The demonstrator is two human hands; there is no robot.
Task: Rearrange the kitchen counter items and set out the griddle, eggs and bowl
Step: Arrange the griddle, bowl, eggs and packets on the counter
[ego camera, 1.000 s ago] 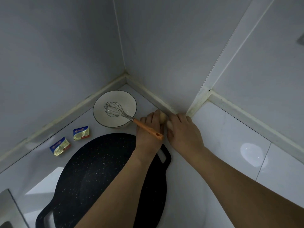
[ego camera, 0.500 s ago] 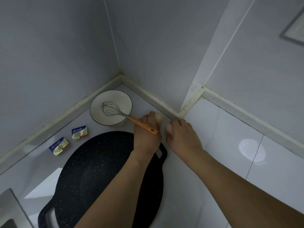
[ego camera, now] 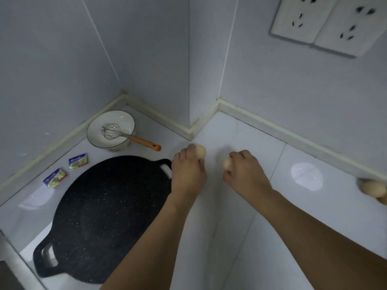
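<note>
Eggs are held one in each hand above the white counter (ego camera: 240,237): one egg (ego camera: 200,151) is gripped in the curled fingers (ego camera: 184,154) of the left hand (ego camera: 188,174), a second egg (ego camera: 227,163) in the curled fingers (ego camera: 240,155) of the right hand (ego camera: 247,174). Just left of the left hand, a black griddle (ego camera: 100,216) is laid flat. Behind it, a white bowl (ego camera: 98,136) is set in the corner, with a whisk (ego camera: 129,136) propped inside. Two butter packets (ego camera: 78,161) are placed beside the griddle. Another egg (ego camera: 373,189) is seen at the far right edge.
</note>
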